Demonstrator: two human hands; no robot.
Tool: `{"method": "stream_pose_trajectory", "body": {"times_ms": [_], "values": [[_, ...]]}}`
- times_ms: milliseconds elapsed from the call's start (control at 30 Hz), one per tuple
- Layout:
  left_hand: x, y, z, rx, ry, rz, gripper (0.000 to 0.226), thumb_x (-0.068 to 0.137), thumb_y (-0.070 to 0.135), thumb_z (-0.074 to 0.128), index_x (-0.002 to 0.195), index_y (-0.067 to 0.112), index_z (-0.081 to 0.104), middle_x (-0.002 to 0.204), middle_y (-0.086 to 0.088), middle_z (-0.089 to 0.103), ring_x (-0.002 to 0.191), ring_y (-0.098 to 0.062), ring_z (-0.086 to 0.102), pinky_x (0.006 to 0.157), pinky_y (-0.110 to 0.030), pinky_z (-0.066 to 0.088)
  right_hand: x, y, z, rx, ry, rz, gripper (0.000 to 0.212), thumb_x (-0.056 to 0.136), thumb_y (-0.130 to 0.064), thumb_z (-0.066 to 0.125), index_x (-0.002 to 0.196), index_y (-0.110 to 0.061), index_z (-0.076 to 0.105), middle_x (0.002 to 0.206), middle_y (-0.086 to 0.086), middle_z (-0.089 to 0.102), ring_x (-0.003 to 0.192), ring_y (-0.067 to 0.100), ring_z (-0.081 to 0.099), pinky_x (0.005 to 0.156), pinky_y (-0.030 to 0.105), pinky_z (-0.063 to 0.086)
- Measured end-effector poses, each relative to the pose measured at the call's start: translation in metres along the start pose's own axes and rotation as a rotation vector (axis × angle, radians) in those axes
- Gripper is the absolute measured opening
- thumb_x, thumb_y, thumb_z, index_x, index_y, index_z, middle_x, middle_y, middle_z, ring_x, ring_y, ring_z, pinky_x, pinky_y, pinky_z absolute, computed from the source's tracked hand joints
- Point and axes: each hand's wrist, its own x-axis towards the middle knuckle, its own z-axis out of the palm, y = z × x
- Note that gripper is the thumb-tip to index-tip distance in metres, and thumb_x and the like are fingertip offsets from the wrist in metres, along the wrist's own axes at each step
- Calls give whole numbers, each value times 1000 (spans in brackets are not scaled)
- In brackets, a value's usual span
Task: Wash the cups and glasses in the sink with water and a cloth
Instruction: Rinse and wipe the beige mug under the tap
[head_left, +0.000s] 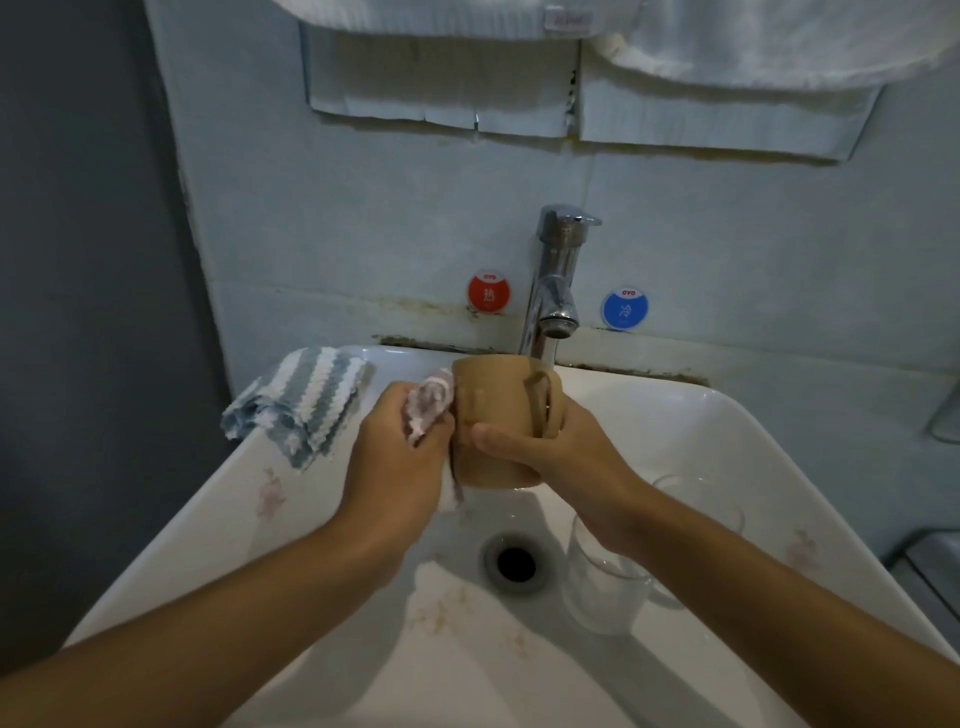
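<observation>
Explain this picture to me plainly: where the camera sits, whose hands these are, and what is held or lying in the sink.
There is no machine here. A person wears a camera on the head, so the one picture looks down over their own arms at a white sink. The right hand holds a tan mug under the tap, and water seems to be running. The left hand grips a small cloth and presses it against the mug's side. In the basin, near the drain, are two clear glasses, partly hidden by the right arm. A striped blue and white towel lies on the sink's back left corner.
</observation>
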Motion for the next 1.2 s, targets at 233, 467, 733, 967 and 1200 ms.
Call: {"method": "stream_pose_trajectory", "body": {"times_ms": [233,467,733,967,1200], "values": [[4,-10,2,-412,-213,-584,42,103,28,32,117,5,65,104,-23,72,99,-38,68,93,-52,54,-6,-5,10,-66,5,-125,84,68,-41,88,137,-31,41,123,-8,61,107,9,65,86,37,60],[2,-1,1,-576,-273,-830,44,100,25,34,120,-2,62,108,-24,71,101,-38,67,85,-47,54,-9,-10,16,-150,14,-201,77,71,-37,87,133,-37,40,119,-16,60,103,2,64,80,27,59],[2,-2,0,-242,28,-548,34,100,33,45,84,7,60,65,-17,66,60,-29,62,63,-34,50,-14,-9,20,-401,122,-213,90,72,-52,81,140,-36,24,127,-10,51,107,9,58,87,37,58],[3,3,2,-282,148,-224,15,99,27,55,105,15,61,110,-11,68,101,-26,66,92,-45,54,-10,-15,17,-334,-58,15,111,62,-45,86,149,-30,19,139,-4,43,120,15,51,98,35,51],[6,7,5,-264,162,8,17,92,33,59,83,19,60,74,1,65,76,-14,65,63,-18,51,-16,-25,14,-215,-81,-45,86,67,-22,89,127,-42,31,113,-20,53,98,2,60,66,15,54]]}}
